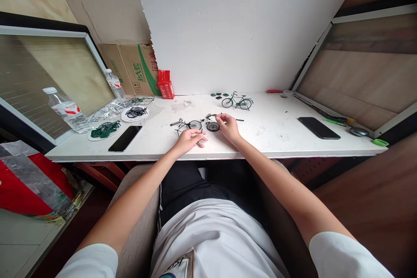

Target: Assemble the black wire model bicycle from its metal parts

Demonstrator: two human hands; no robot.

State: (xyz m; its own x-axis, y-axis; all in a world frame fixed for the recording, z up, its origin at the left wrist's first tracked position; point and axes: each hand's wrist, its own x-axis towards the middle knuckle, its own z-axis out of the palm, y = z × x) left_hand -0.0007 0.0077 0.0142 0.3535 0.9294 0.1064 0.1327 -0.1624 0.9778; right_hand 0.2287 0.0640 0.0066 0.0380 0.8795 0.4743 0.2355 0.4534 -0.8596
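Tabletop (270, 143), smooth, white and scuffed, bears a wiry green model bicycle (237, 102) on thin-spoked wheels. In front of that bicycle and to its left, a spindly black bicycle frame (192, 125) sits by the left hand (191, 139), whose fingers curl loosely against it; whether they grip, I cannot tell. Right hand (228, 127), in front of the green bicycle, pinches the curved edge of a black wheel section (213, 127) with thumb and forefinger; a slim dark rod (240, 120) shows past its knuckles. Well left of the green bicycle, tangled black parts (136, 113) and green parts (106, 129) rest on round white discs (125, 117). Behind it leans a flat white board (241, 39); to its right lies a slab-like, glossy black phone (318, 128).
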